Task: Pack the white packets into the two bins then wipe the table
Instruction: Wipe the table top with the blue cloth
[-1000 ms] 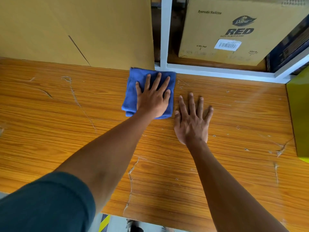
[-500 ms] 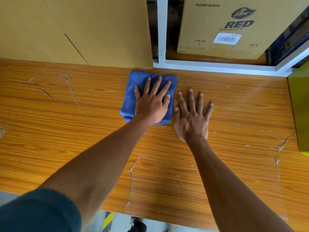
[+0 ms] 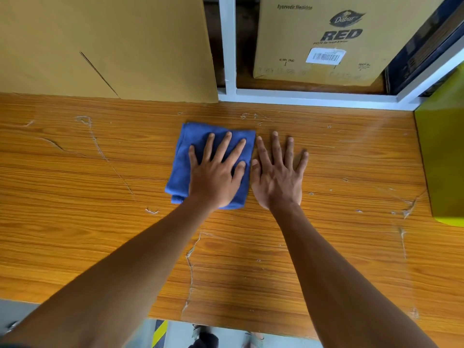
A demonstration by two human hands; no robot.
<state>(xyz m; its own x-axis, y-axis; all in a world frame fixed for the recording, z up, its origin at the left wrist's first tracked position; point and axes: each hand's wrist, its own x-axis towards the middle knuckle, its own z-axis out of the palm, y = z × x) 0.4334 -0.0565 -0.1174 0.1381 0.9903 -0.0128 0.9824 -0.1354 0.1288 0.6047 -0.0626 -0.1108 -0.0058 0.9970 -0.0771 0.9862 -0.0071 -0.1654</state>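
Wiping now | left hand (image 3: 216, 177) flat, fingers spread, pressing folded blue cloth (image 3: 185, 159) mid-table (image 3: 75, 197) | right hand (image 3: 277, 177) flat on bare wood, holding nothing | cloth looks soft, light, bunch-prone: press mid-fold | no packets in view

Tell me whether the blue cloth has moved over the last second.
Yes. The blue cloth under the left hand has slid toward the person, away from the plain cardboard box at the table's back edge, which it touched earlier.
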